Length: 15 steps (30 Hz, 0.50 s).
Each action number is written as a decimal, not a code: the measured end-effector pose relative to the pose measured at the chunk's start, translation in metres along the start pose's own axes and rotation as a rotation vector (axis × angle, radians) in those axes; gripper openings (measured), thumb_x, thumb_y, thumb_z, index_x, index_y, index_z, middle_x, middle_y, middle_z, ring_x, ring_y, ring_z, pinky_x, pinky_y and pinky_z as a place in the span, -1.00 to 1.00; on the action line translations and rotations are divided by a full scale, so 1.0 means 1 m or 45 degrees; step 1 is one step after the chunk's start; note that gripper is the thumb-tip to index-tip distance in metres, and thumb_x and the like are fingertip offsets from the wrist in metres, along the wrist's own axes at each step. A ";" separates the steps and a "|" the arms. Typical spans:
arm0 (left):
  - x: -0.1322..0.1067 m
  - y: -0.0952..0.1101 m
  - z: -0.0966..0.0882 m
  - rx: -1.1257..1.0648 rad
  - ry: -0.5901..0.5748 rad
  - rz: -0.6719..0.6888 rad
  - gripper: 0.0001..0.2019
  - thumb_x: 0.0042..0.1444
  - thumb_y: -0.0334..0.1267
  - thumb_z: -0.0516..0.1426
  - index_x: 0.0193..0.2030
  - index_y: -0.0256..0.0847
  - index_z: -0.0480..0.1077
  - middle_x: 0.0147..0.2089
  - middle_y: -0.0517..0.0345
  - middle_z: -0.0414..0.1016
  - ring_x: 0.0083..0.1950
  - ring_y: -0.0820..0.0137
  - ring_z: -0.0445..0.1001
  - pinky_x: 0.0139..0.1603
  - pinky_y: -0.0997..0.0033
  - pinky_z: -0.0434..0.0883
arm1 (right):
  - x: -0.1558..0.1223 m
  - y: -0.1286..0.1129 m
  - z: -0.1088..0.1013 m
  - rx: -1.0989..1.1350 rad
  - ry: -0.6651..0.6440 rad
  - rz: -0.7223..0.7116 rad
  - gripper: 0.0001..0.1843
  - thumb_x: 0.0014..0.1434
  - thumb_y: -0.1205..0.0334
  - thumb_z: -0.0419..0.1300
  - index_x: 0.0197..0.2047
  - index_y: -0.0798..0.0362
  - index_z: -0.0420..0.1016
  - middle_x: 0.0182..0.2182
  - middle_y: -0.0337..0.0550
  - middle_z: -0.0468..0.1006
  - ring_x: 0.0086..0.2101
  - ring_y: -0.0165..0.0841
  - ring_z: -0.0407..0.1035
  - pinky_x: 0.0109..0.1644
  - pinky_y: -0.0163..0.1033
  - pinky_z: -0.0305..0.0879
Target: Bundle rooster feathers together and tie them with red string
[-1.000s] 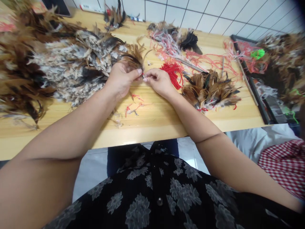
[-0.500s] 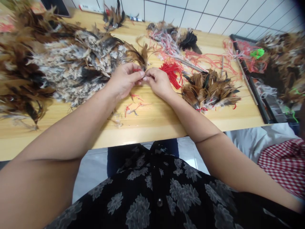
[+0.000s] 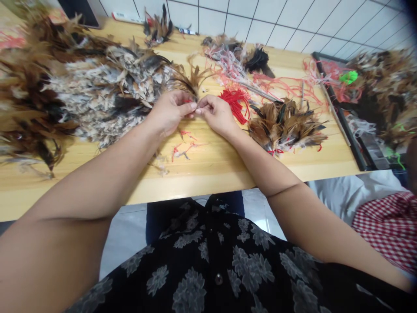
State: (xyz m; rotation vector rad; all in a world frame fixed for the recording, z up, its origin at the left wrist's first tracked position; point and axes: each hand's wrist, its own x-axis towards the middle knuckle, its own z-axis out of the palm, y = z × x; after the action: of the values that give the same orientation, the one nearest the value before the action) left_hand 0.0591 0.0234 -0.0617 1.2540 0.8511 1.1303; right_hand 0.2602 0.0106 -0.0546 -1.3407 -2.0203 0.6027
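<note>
My left hand (image 3: 172,111) is closed around the base of a small bunch of brown feathers (image 3: 193,80), whose tips fan out away from me. A bit of red string (image 3: 188,100) shows at its fingers. Fingertips of my right hand (image 3: 216,114) pinch together right against the left thumb, at the quill end of the bunch; what lies between them is too small to make out. Left of my hands spreads a big pile of grey, white and brown feathers (image 3: 104,87). Just right of them lies a bundle of red strings (image 3: 236,104).
Brown feather bunches tied with red (image 3: 286,124) lie at right on the wooden table (image 3: 208,174). Behind are tangled pink and white strings (image 3: 224,58), a thin rod (image 3: 259,90) and a marker (image 3: 127,18). A black-edged tray (image 3: 340,113) holds more feathers. Red scraps (image 3: 184,148) lie near me.
Both hands stay together in nearly the same place, with small finger movements at the base of the feather bunch. The view has shifted slightly.
</note>
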 end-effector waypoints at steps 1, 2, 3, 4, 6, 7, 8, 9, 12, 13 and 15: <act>0.001 0.000 0.000 -0.004 0.006 -0.002 -0.61 0.12 -0.25 0.67 -0.34 -0.09 0.52 -0.34 0.21 0.54 -0.28 0.30 0.53 -0.16 0.23 0.52 | 0.002 0.002 0.000 0.036 -0.009 0.006 -0.79 0.55 0.06 0.37 0.04 0.02 0.69 -0.13 -0.16 0.73 -0.07 -0.24 0.54 0.18 -0.11 0.55; 0.001 -0.001 0.000 -0.010 0.010 -0.008 -0.62 0.11 -0.27 0.67 -0.34 -0.10 0.54 -0.33 0.21 0.56 -0.28 0.32 0.52 -0.17 0.24 0.51 | 0.003 0.005 0.000 0.062 -0.022 0.013 -0.76 0.55 0.03 0.38 0.06 0.02 0.69 -0.17 -0.19 0.70 -0.11 -0.26 0.52 0.15 -0.13 0.54; 0.001 0.000 0.000 -0.013 0.011 -0.018 -0.63 0.12 -0.29 0.67 -0.33 -0.10 0.55 -0.33 0.21 0.57 -0.28 0.32 0.51 -0.17 0.25 0.51 | 0.005 0.007 -0.001 0.078 -0.034 0.021 -0.73 0.56 0.00 0.39 0.07 0.03 0.69 -0.20 -0.22 0.68 -0.15 -0.28 0.50 0.13 -0.14 0.53; 0.001 0.000 0.001 -0.019 0.014 -0.029 -0.63 0.12 -0.33 0.67 -0.33 -0.10 0.55 -0.32 0.21 0.58 -0.28 0.33 0.51 -0.18 0.25 0.51 | 0.006 0.008 -0.001 0.086 -0.038 0.027 -0.72 0.57 -0.02 0.39 0.07 0.03 0.69 -0.22 -0.23 0.66 -0.16 -0.29 0.49 0.12 -0.15 0.53; 0.000 0.000 0.004 -0.041 0.027 -0.039 -0.62 0.14 -0.39 0.65 -0.32 -0.11 0.53 -0.32 0.21 0.58 -0.29 0.34 0.53 -0.19 0.25 0.50 | 0.008 0.009 -0.001 0.083 -0.026 0.027 -0.74 0.58 0.00 0.38 0.03 0.03 0.68 -0.22 -0.23 0.67 -0.15 -0.28 0.50 0.14 -0.14 0.53; -0.001 0.000 0.005 -0.054 0.028 -0.032 -0.61 0.14 -0.41 0.65 -0.31 -0.11 0.52 -0.30 0.21 0.58 -0.29 0.34 0.54 -0.21 0.25 0.50 | 0.008 0.009 -0.001 0.075 -0.010 0.021 -0.78 0.57 0.03 0.37 0.00 0.02 0.68 -0.20 -0.21 0.69 -0.12 -0.27 0.52 0.17 -0.13 0.54; -0.002 0.000 0.007 -0.064 0.034 -0.013 -0.61 0.13 -0.40 0.65 -0.31 -0.10 0.52 -0.29 0.21 0.59 -0.29 0.33 0.55 -0.22 0.25 0.51 | 0.007 0.008 -0.001 0.065 0.007 0.014 -0.82 0.56 0.08 0.36 -0.02 0.02 0.67 -0.17 -0.19 0.72 -0.08 -0.25 0.54 0.21 -0.11 0.54; -0.003 0.000 0.008 -0.064 0.038 0.010 -0.60 0.13 -0.37 0.67 -0.30 -0.08 0.52 -0.28 0.22 0.61 -0.28 0.32 0.55 -0.22 0.24 0.53 | 0.007 0.006 -0.002 0.051 0.023 0.007 -0.86 0.55 0.14 0.35 -0.04 0.01 0.67 -0.13 -0.16 0.74 -0.04 -0.23 0.57 0.25 -0.09 0.54; -0.005 0.000 0.010 0.018 0.041 0.053 -0.62 0.17 -0.22 0.69 -0.26 -0.05 0.57 -0.27 0.21 0.64 -0.24 0.27 0.59 -0.16 0.17 0.60 | 0.004 0.000 -0.003 -0.016 0.051 0.010 -0.91 0.51 0.28 0.30 -0.07 0.01 0.66 -0.01 -0.09 0.78 0.09 -0.17 0.60 0.33 -0.04 0.53; -0.007 0.000 0.011 0.046 0.047 0.051 -0.63 0.19 -0.19 0.69 -0.25 -0.06 0.58 -0.28 0.19 0.65 -0.20 0.23 0.62 -0.10 0.14 0.63 | 0.003 -0.001 -0.004 -0.044 0.052 0.013 -0.90 0.51 0.29 0.28 -0.08 0.01 0.65 0.01 -0.06 0.77 0.12 -0.16 0.61 0.34 -0.03 0.53; -0.009 0.002 0.012 0.068 0.061 0.032 -0.65 0.24 -0.19 0.66 -0.22 -0.09 0.57 -0.28 0.15 0.64 -0.07 0.13 0.71 0.10 0.05 0.67 | 0.002 -0.004 -0.004 -0.094 0.047 0.011 -0.88 0.53 0.28 0.26 -0.08 -0.02 0.64 0.05 -0.04 0.77 0.16 -0.13 0.61 0.34 -0.02 0.54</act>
State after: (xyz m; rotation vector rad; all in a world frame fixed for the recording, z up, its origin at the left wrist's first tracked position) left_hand 0.0680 0.0112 -0.0583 1.2890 0.9087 1.1687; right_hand 0.2604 0.0107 -0.0486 -1.3939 -2.0259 0.5077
